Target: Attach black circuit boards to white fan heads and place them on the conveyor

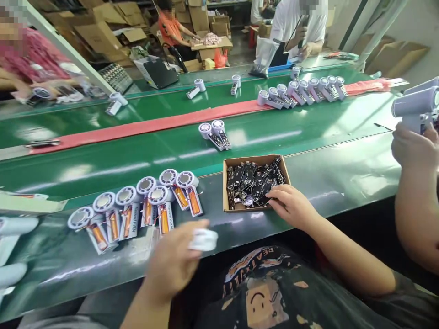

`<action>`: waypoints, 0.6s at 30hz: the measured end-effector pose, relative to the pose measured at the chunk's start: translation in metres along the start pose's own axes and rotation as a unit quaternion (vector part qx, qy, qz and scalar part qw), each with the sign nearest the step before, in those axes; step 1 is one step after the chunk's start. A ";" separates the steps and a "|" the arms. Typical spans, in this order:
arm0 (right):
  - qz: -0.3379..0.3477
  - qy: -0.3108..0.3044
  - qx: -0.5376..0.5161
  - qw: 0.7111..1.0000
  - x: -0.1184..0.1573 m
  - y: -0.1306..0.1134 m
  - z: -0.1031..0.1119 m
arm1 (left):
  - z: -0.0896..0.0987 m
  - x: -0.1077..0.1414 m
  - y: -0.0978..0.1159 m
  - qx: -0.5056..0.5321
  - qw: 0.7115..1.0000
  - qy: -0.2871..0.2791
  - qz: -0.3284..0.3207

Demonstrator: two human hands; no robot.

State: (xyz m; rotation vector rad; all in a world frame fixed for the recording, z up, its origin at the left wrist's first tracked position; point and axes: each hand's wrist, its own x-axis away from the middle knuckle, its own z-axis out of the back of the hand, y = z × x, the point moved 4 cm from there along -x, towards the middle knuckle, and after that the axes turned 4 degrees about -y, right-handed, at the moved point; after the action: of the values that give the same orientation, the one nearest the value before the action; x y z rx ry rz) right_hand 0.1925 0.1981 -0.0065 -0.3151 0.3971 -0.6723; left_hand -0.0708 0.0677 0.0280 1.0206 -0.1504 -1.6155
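Note:
My left hand (pixel 173 260), blurred by motion, is closed around a white plastic piece (pixel 203 240) in front of the table's near edge. Most of that piece is hidden by the fingers, so its kind is unclear. My right hand (pixel 291 203) reaches over the near right rim of a cardboard box (pixel 224 187). Its thumb and fingers pinch at a black circuit board (pixel 263 199) among the many boards heaped inside. Left of the box stand several white handheld fans (pixel 126 196), their handles uncovered to show orange batteries and wires.
A green conveyor belt (pixel 164 153) crosses beyond the table, with a red strip (pixel 164 122) along it. Two fans with circuit boards (pixel 217 135) lie on it, and a row of others (pixel 302 91) lies farther off. At right, a co-worker's hand (pixel 413 146) holds a fan (pixel 414 107).

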 end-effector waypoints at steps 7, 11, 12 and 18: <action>-0.029 -0.123 0.097 0.987 -0.069 -0.008 -0.022 | -0.112 0.027 0.031 -0.250 0.875 -0.310 -0.276; -0.032 -0.090 0.102 0.990 -0.081 -0.009 -0.010 | -0.105 0.015 0.032 -0.213 0.900 -0.257 -0.281; -0.028 -0.062 0.079 0.995 -0.080 -0.008 -0.002 | -0.097 0.013 0.033 -0.188 0.910 -0.234 -0.287; -0.077 0.014 0.078 0.994 -0.076 0.005 0.026 | -0.042 0.025 0.005 -0.074 0.980 -0.047 -0.180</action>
State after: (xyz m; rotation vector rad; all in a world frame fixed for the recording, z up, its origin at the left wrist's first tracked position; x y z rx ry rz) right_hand 0.1529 0.2556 0.0336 -0.1896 0.3462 -0.8550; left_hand -0.0380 0.0626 -0.0079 0.8905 0.0959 -1.9724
